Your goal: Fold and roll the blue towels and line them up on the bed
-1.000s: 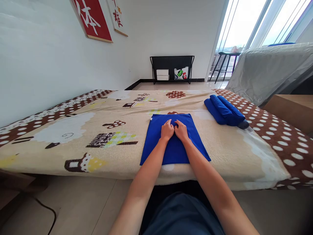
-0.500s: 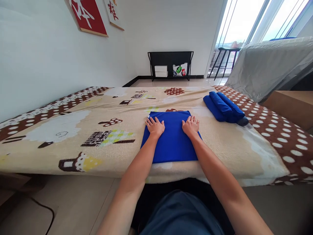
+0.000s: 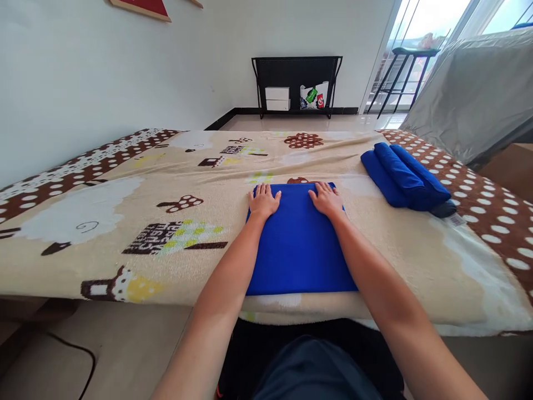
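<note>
A folded blue cloth (image 3: 300, 244), roughly rectangular and smooth, lies flat near the front edge of the bed. My left hand (image 3: 265, 201) rests palm down on its far left corner, fingers spread. On the far right corner lies my right hand (image 3: 326, 199), also flat with the thumb held apart. Neither hand grips the fabric. Whether the cloth is a garment I cannot tell. To the right sits a bundle of rolled blue cloths (image 3: 403, 175), with a dark grey end showing.
A cream blanket (image 3: 225, 205) with sheep and mushroom prints and a brown dotted border covers the bed. Beyond it stand a black rack (image 3: 296, 72) against the wall and a stool (image 3: 406, 69). At right are a sheet-covered object (image 3: 478, 83) and a cardboard box (image 3: 510, 169).
My view has tilted down and moved closer. Both hands have slid slightly away from me toward the cloth's far corners, staying flat. The rolled cloths lie where they were.
</note>
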### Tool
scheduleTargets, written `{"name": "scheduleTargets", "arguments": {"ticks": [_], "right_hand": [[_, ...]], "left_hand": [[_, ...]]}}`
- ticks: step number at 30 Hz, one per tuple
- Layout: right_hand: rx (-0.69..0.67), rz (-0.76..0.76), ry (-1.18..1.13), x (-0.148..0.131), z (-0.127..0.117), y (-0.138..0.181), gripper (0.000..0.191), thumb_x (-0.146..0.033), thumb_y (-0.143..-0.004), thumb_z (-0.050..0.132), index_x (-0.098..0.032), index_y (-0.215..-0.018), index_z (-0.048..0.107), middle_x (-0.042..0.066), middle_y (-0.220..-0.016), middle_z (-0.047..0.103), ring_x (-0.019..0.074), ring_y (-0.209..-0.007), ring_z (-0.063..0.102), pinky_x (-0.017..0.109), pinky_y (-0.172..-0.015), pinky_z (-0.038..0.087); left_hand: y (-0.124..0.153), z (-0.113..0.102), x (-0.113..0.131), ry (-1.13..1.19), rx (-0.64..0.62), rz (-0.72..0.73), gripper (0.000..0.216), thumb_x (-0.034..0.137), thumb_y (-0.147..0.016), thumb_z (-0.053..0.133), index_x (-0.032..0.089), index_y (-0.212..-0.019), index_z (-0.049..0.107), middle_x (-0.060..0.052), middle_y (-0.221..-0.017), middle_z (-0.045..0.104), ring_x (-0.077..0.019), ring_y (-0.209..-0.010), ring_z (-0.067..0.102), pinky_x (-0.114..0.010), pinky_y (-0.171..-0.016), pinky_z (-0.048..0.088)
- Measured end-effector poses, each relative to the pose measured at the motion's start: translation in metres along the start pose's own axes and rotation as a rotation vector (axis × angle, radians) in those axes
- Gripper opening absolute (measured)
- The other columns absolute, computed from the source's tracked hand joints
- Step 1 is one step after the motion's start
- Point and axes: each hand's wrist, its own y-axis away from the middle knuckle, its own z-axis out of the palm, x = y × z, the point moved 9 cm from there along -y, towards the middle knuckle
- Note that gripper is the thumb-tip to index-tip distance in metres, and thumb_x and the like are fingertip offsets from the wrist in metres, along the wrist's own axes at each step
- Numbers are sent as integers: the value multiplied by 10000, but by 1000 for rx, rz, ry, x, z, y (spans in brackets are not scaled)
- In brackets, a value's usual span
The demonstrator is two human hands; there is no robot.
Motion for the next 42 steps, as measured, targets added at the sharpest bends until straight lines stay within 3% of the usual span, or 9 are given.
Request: {"name": "scheduleTargets", "arguments": {"ticks": [3, 7, 10, 13, 18, 25, 31, 35, 42], "right_hand": [[11, 102, 24, 34, -4, 1, 682, -525, -1022, 251, -102, -1552, 324, 156, -1617, 272, 271, -1518, 222, 511, -1221, 156], [56, 162, 59, 43, -12, 11, 686, -494, -1022, 260, -39, -1527, 353, 207, -1589, 309, 312, -1507, 242, 547, -1209, 160], [129, 146, 88, 29, -21, 26, 611, -372, -1018, 304, -22, -1513, 374, 215, -1599, 281, 324, -1516, 206, 542, -1213, 134], [171, -26, 102, -4, -24, 49, 565, -267, -994, 358, -72, -1524, 380, 154, -1630, 238, 277, -1529, 180, 482, -1233, 123], [125, -297, 88, -58, -10, 104, 510, -205, -997, 317, -84, -1464, 479, 142, -1562, 392, 260, -1473, 341, 447, -1211, 244], [96, -393, 64, -71, -12, 185, 505, -196, -1002, 328, -75, -1468, 479, 115, -1532, 438, 229, -1454, 381, 385, -1198, 319], [203, -587, 26, -62, -34, 269, 479, -294, -1044, 369, -195, -1508, 436, 27, -1547, 421, 192, -1458, 376, 414, -1217, 305], [294, -638, 31, -41, -41, 304, 533, -249, -1017, 467, -283, -1541, 372, -3, -1558, 402, 200, -1457, 378, 437, -1210, 314], [423, -658, -82, 7, -47, 328, 581, -110, -955, 524, -281, -1503, 437, 21, -1476, 520, 215, -1389, 478, 434, -1143, 397]], "left_hand": [[1, -4, -20, -13, 29, -87, 728, 547, -978, 262, 111, -1559, 320, -172, -1634, 249, -309, -1525, 214, -567, -1226, 148], [14, -13, -17, -31, 75, -103, 686, 469, -989, 270, 53, -1525, 368, -203, -1610, 297, -314, -1523, 218, -583, -1233, 61], [33, -22, -8, -45, 111, -99, 646, 402, -992, 289, 35, -1516, 376, -214, -1600, 314, -318, -1524, 213, -607, -1226, 29], [59, -23, 15, -59, 96, 28, 623, 377, -995, 313, 72, -1536, 350, -175, -1620, 289, -287, -1525, 222, -560, -1235, 127], [112, -13, 61, -71, 43, 207, 564, 334, -1003, 327, 84, -1500, 421, -186, -1587, 356, -304, -1491, 311, -544, -1195, 266], [195, -13, 90, -54, 27, 478, 523, 245, -1023, 281, 66, -1495, 417, -149, -1583, 375, -238, -1489, 322, -461, -1219, 263], [267, -34, 75, -23, 142, 687, 506, 373, -1033, 381, 207, -1509, 424, -95, -1584, 392, -234, -1481, 344, -465, -1203, 304], [301, -40, 52, -35, 219, 801, 500, 317, -1020, 465, 312, -1517, 408, -46, -1590, 383, -241, -1477, 352, -472, -1197, 308], [312, -50, -5, 103, 258, 867, 470, 157, -988, 520, 295, -1437, 512, -22, -1466, 552, -208, -1420, 446, -430, -1156, 359]]}}
